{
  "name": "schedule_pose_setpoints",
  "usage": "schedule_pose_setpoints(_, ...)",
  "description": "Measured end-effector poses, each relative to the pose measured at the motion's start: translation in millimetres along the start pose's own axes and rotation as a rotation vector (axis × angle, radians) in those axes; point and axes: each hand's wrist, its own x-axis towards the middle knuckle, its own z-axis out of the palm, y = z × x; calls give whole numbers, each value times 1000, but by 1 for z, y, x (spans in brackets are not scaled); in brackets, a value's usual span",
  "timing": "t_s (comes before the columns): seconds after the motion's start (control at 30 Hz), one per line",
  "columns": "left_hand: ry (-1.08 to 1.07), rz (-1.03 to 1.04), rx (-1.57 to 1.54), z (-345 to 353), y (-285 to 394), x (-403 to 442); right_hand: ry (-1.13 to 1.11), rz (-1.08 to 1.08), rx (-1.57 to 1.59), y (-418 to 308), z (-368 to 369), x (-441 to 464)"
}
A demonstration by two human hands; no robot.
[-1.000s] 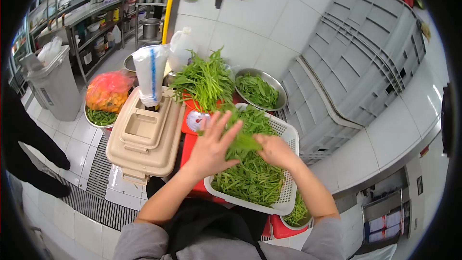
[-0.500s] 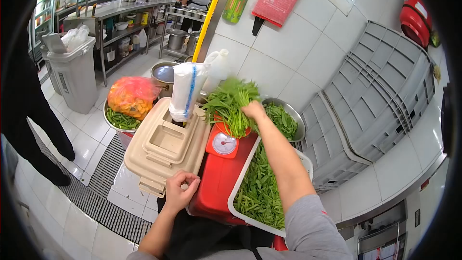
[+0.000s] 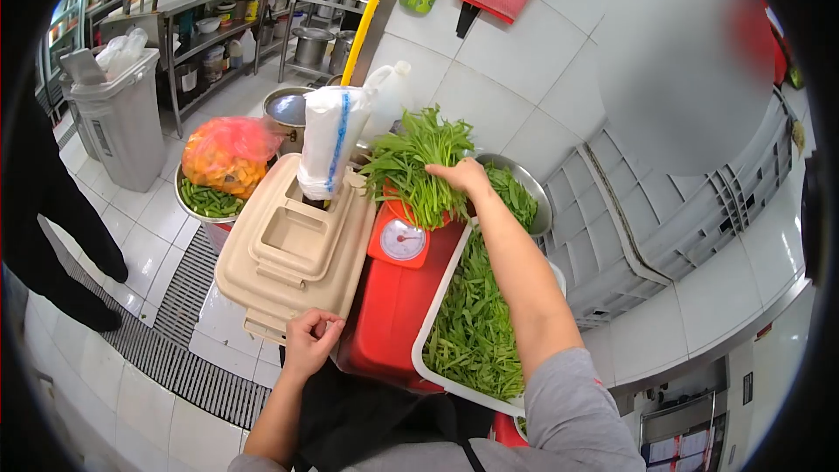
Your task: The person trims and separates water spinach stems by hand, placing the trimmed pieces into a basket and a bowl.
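My right hand [image 3: 461, 177] rests at the right side of a bunch of leafy greens [image 3: 424, 162], its thumb stretched out over the stems and its other fingers partly hidden. The bunch lies on top of a red dial scale [image 3: 403, 240], which stands on a red surface [image 3: 384, 315]. My left hand [image 3: 312, 341] is closed, fingers curled with nothing visible in them, beside the front edge of a beige lidded box [image 3: 293, 218]. Below my right forearm, a white basket [image 3: 423, 351] holds loose greens [image 3: 472, 323].
A metal bowl of leaves [image 3: 537, 201] stands behind the basket. Left of the box are a pot of green pods [image 3: 210, 201] and an orange-filled bag [image 3: 229, 157]. A wrapped white item [image 3: 332, 135] rises above the box. Grey crates [image 3: 629, 210] stand right; a person's legs [image 3: 65, 218], left.
My right hand has gone from the basket to the bunch on the scale, and its thumb is now stretched out. My left hand has moved down-left from over the basket and closed.
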Motion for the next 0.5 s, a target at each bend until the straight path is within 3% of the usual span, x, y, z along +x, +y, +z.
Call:
schedule_pose_setpoints(0.03,-10,3,18,0,2,-1,139,-107,11,1,1,-6)
schedule_pose_setpoints(0.07,-21,6,36,-1,4,-1,39,-91,3,2,-7,-7)
schedule_pose_setpoints(0.17,-77,-17,45,3,12,-3,128,-112,-61,7,-13,-16)
schedule_pose_setpoints(0.3,-137,-44,23,14,13,-1,86,-178,11,13,-14,-16)
schedule_pose_setpoints(0.33,-150,-47,4,17,13,-2,212,-159,-25,11,-12,-19)
schedule_pose_setpoints(0.47,-151,-64,10,22,28,-4,300,-242,183,18,-35,-48)
schedule_pose_setpoints(0.5,-187,-83,-28,21,26,-6,437,-352,217,22,-37,-66)
